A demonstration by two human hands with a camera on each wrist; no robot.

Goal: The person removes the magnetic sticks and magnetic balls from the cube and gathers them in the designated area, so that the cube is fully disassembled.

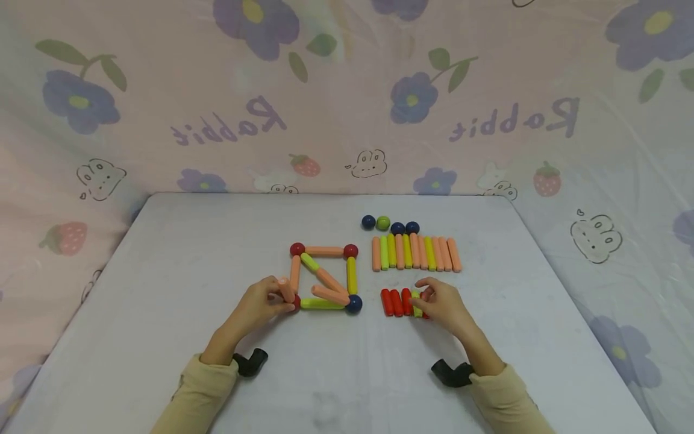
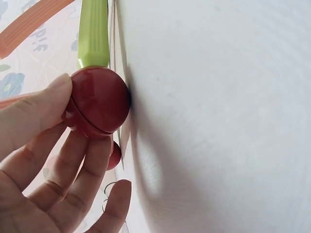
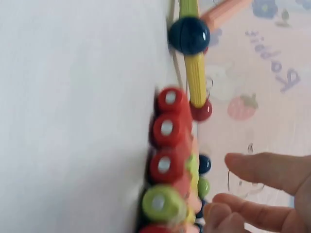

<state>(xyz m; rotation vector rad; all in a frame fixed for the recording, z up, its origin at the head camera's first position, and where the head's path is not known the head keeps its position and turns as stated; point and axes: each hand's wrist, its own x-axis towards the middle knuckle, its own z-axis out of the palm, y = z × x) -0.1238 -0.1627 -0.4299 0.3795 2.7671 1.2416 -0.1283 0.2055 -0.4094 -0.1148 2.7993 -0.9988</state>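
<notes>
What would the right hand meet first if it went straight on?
The right hand would probably meet the short green stick among the short red sticks, though depth leaves that unsure.

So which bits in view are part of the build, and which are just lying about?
Part of the build:
- left hand, pinching a red ball
- stick-and-ball frame
- right hand and, likely, the short sticks beside it

Lying about, perhaps spares:
- row of longer sticks
- four loose balls behind them
</notes>
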